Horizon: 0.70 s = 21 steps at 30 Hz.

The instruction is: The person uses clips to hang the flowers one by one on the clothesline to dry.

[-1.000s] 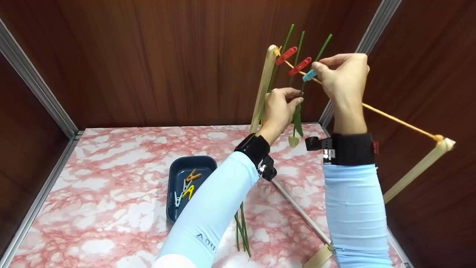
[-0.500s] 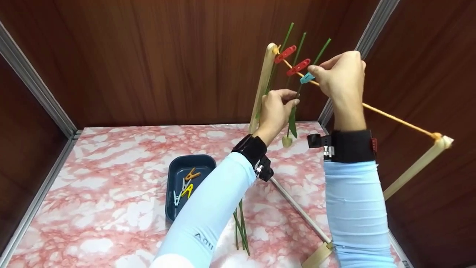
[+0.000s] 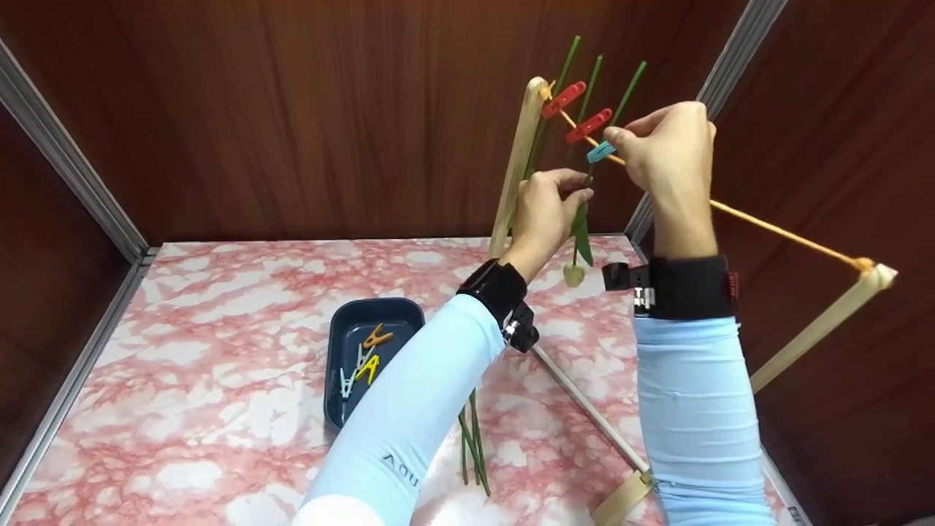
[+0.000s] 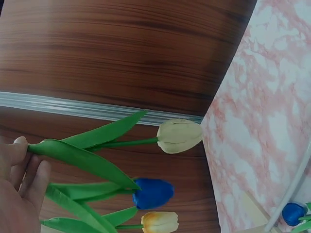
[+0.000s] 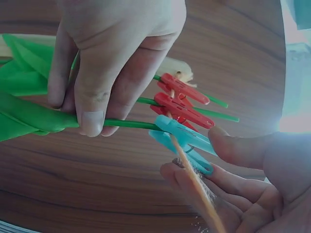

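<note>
A blue clothespin (image 3: 600, 152) sits on the orange string (image 3: 774, 232), clamped over a green tulip stem (image 3: 630, 91), and the right hand (image 3: 668, 150) pinches its tail between thumb and fingertips. Just below, the left hand (image 3: 544, 212) pinches the same stem near its leaves, fingers curled round it. The flower hangs head down, its pale bud (image 3: 574, 275) above the surface (image 3: 219, 380).

Three pegs are on the string: two red clothespins (image 3: 577, 109) and the blue one, each gripping one of three stems. The string runs between two wooden posts, the far post (image 3: 517, 164) close behind the left hand and the near post (image 3: 822, 329) at the right edge.

On the surface lies a dark tray (image 3: 343, 329) holding three loose pegs, orange, yellow and grey. More stems (image 3: 473, 446) lie under the left forearm, which hides part of the tray.

The left wrist view shows three hanging blooms, the cream tulip (image 4: 180, 136), a blue tulip (image 4: 153, 192) and a yellowish tulip (image 4: 159, 222), which the head view mostly hides behind the hands. The right wrist view shows the blue clothespin's (image 5: 182, 141) jaws astride the string and stem.
</note>
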Each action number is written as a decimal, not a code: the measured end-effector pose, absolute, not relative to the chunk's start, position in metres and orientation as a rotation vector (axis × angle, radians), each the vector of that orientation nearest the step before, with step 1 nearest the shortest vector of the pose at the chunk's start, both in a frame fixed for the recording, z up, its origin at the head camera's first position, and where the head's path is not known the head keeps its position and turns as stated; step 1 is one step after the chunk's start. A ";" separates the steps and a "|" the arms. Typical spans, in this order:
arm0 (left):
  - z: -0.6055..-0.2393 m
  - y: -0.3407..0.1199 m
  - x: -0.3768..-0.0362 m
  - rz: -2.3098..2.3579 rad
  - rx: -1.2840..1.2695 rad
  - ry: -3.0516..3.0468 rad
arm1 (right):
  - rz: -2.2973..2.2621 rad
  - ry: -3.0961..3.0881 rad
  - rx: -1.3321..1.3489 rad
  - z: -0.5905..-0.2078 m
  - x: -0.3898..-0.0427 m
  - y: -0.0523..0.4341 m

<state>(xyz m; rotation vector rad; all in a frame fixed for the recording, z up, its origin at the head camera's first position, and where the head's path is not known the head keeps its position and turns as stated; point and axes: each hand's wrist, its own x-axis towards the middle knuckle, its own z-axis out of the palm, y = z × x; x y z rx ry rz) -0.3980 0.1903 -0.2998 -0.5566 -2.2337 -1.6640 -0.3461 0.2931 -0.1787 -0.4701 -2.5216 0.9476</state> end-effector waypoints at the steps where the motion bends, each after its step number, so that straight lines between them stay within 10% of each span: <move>1: -0.300 0.190 -0.397 -1.677 -0.558 -2.237 | 0.956 -2.522 -0.463 -0.179 -0.345 0.293; 21: -0.341 0.092 -0.372 -1.713 -0.570 -1.954 | 0.966 -2.469 -0.363 -0.176 -0.329 0.289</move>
